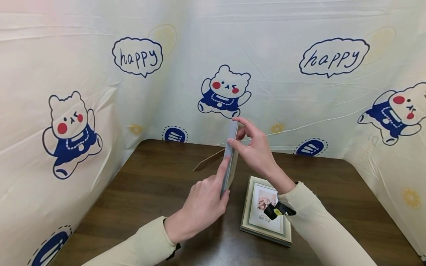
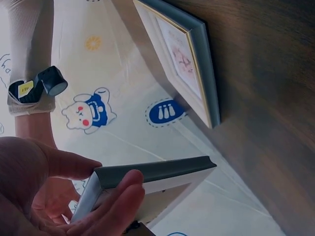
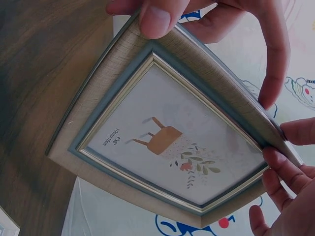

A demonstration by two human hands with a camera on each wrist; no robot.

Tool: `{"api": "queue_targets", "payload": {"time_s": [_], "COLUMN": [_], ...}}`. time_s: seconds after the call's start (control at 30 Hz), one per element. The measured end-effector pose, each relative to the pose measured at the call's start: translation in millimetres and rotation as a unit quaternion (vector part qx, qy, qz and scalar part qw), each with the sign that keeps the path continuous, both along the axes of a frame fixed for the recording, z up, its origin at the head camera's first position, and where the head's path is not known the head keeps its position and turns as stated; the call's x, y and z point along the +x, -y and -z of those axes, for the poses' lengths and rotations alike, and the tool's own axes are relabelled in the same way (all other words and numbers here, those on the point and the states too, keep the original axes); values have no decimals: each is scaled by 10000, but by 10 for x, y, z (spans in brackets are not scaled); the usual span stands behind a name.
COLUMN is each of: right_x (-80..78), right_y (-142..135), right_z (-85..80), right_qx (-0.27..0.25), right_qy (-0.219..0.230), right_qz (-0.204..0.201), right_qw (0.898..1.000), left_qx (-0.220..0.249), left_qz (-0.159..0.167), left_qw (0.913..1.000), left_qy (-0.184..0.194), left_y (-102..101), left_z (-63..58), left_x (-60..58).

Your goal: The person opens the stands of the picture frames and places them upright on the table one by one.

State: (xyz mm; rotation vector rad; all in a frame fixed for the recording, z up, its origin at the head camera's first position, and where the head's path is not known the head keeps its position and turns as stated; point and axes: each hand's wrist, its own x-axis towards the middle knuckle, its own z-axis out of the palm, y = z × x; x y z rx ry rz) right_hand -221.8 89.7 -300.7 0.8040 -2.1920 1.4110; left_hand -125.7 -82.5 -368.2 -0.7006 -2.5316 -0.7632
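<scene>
A picture frame (image 1: 233, 129) is held upright above the table, almost edge-on in the head view. My left hand (image 1: 203, 203) grips its lower part, index finger along the edge and thumb on the near side. Higher up, my right hand (image 1: 254, 149) pinches the upper part between thumb and fingers. A thin brown stand flap (image 1: 209, 160) sticks out from the frame's back to the left. The right wrist view shows the front: a beige and grey-green border around a print (image 3: 167, 140) of a stool and plants.
A second picture frame (image 1: 246, 218) lies face up on the dark wooden table (image 1: 143, 184), below my right forearm. It has a pale border and a flower print. A patterned cloth (image 1: 266, 22) with bears hangs behind and at both sides.
</scene>
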Motion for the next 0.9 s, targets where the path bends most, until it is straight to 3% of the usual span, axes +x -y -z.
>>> {"api": "queue_targets", "payload": {"time_s": [0.23,0.57,0.9], "right_x": [-6,-20,-10], "right_y": [10,23,31], "right_z": [18,44,65], "right_qx": [43,66,116], "right_qy": [-31,9,-38], "right_qz": [16,55,115], "right_qw": [10000,10000,9999], "left_qx": [17,340,311], "left_qz": [-83,117,-34], "left_qw": [9999,9987,9987], "left_qy": [68,365,392], "left_y": [10,33,46], "left_z": [-4,1,23], "left_x": [-13,-22,-25]}}
